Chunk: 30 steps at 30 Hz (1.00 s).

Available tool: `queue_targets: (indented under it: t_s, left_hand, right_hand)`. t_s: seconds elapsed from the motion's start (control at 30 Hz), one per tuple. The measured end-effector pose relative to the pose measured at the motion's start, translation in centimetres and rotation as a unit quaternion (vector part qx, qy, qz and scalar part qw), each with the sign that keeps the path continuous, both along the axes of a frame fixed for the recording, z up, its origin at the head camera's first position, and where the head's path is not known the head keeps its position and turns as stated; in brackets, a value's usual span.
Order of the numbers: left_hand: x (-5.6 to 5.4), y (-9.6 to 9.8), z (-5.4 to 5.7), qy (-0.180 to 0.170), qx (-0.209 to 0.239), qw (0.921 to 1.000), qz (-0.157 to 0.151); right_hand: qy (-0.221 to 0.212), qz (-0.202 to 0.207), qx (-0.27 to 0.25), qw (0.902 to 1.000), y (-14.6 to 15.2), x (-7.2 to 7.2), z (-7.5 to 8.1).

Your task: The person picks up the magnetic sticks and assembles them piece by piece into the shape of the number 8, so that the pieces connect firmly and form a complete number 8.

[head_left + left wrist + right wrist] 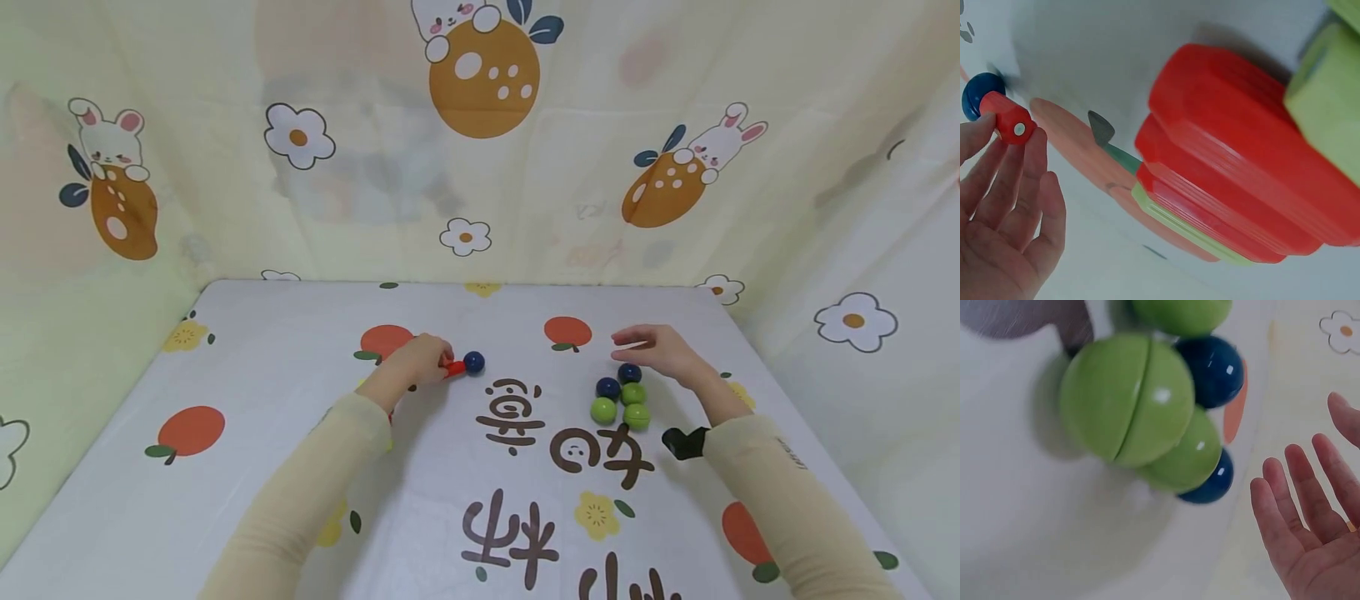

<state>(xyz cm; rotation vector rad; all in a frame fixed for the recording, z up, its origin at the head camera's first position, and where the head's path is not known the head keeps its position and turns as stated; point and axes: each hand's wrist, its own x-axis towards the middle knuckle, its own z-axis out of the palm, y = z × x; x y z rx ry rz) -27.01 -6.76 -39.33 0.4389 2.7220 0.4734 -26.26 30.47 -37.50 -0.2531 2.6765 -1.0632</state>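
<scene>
My left hand (pixel 418 360) pinches a red magnetic rod (pixel 1009 120) between thumb and fingertips. One end of the rod meets a dark blue ball (pixel 474 362); the other end, with a round pale disc, faces the left wrist camera. Over on the right, my right hand (pixel 662 350) hovers with fingers extended and nothing in them. Below its fingertips are two dark blue balls, one (pixel 629 372) behind the other (pixel 608 388), and green balls (pixel 1125 400) grouped against them. In the right wrist view the palm and spread fingers show plainly, apart from the balls.
Several red rods (pixel 1235 137) lie side by side near my left wrist, with light green rods (pixel 1329 100) next to them; my left arm mostly hides them in the head view. A printed white cloth (pixel 285 325) covers the table, and patterned fabric (pixel 360 200) hangs behind it.
</scene>
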Motion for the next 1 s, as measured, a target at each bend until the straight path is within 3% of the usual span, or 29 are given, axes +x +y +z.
queue_targets:
  t_s: [0.43, 0.7, 1.0]
  left_hand:
    - [0.2, -0.2, 0.0, 0.015, -0.026, 0.9994, -0.017]
    - [0.1, 0.6, 0.2, 0.026, -0.031, 0.9991, -0.011]
    - [-0.3, 1.8, 0.4, 0.077, -0.074, 0.9943, -0.011]
  right_hand:
    - [-0.020, -0.023, 0.031, 0.9991, 2.3, -0.2, -1.3]
    - [-0.036, -0.023, 0.035, 0.9985, 2.5, -0.1, -2.3]
    - [-0.044, -0.029, 0.032, 0.9981, 2.2, 0.1, -2.8]
